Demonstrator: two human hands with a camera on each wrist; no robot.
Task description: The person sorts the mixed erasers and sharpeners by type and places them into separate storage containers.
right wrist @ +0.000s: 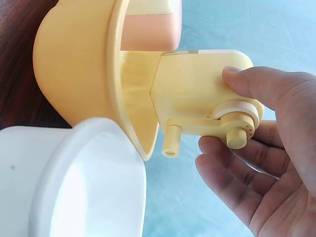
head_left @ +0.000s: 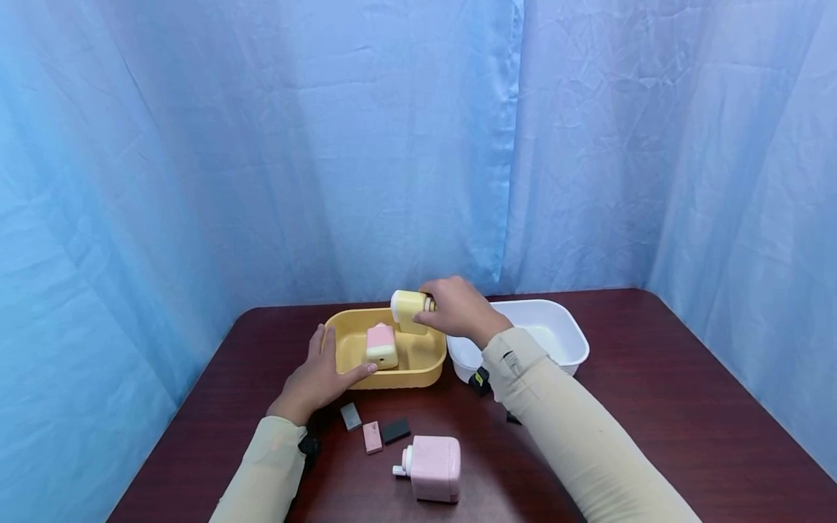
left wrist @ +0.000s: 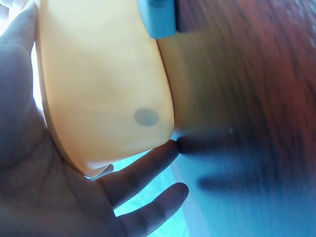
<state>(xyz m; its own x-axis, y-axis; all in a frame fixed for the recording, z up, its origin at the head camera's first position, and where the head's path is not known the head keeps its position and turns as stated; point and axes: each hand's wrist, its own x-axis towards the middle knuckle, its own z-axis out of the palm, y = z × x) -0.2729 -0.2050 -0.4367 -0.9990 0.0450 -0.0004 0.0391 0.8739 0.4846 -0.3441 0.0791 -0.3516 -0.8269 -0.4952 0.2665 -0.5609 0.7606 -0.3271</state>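
My right hand (head_left: 461,309) holds a yellow pencil sharpener (right wrist: 197,89) with a crank knob, tilted over the right part of a yellow bin (head_left: 392,380). The thumb presses one face, with the fingers behind it. My left hand (head_left: 320,378) grips the bin's left end, the thumb at the near rim. In the left wrist view, the fingers reach around the bin's outer wall (left wrist: 103,89). A pink and cream pencil sharpener (head_left: 381,345) lies inside the bin.
A white bin (head_left: 569,330) stands to the right of the yellow one, partly behind my right forearm. Nearer me lie a pink pencil sharpener (head_left: 436,468), a grey eraser (head_left: 351,416), a pink eraser (head_left: 372,437) and a black eraser (head_left: 396,431). Blue curtains (head_left: 392,145) hang behind the table.
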